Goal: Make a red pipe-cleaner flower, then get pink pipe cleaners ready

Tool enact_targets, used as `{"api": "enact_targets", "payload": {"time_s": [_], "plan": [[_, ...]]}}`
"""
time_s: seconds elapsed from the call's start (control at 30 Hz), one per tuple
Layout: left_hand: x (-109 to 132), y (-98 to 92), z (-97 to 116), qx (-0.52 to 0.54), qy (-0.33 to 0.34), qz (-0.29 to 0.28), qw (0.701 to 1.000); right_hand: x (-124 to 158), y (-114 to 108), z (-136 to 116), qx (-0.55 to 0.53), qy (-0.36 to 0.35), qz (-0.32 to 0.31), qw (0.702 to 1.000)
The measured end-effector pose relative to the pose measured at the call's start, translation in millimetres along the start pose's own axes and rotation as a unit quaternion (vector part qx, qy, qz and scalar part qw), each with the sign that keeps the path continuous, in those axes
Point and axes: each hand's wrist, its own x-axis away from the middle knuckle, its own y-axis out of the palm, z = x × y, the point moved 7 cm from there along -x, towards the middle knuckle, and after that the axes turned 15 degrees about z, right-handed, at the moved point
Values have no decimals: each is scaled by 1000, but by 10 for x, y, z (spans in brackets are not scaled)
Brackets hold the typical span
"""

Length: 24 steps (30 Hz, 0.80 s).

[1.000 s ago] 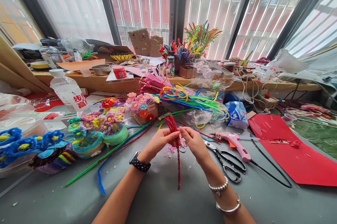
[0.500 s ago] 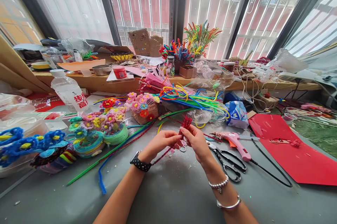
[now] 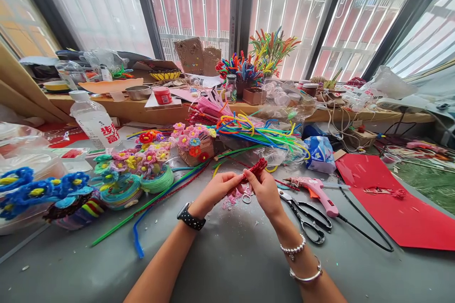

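Both hands meet above the middle of the grey table [image 3: 227,265], closed on a folded bundle of red tinsel pipe cleaner [image 3: 259,166]. My left hand [image 3: 220,190] pinches its lower end between thumb and fingers. My right hand [image 3: 263,193] grips the same bundle from the right, with the glittery loops sticking out above its fingers. Just below the hands lie pink scraps [image 3: 232,199] and a small ring-like handle [image 3: 246,198]. Black-handled scissors [image 3: 309,217] rest beside my right wrist, and a pink hot glue gun [image 3: 322,194] lies behind them.
Pipe-cleaner flower pots [image 3: 121,191] crowd the left, near a plastic bottle [image 3: 95,120]. A heap of coloured pipe cleaners [image 3: 263,134] lies behind the hands. Red card [image 3: 391,203] covers the right side, with the glue gun's black cable [image 3: 369,239] nearby. Long green stems [image 3: 117,232] stretch leftward.
The red tinsel bundle has tilted from nearly upright to leaning right. Its loose strand, earlier hanging toward my left wrist, is now mostly out of sight. Both hands still hold the bundle.
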Motion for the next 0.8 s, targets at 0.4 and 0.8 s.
{"api": "enact_targets", "payload": {"time_s": [0.4,0.8], "plan": [[-32,-33,86,-76,126,74,986,13,-41,-85,123,-77,29,989],[-40,14,9,-100,103,47,988,28,52,-93,181,-172,16,968]]}}
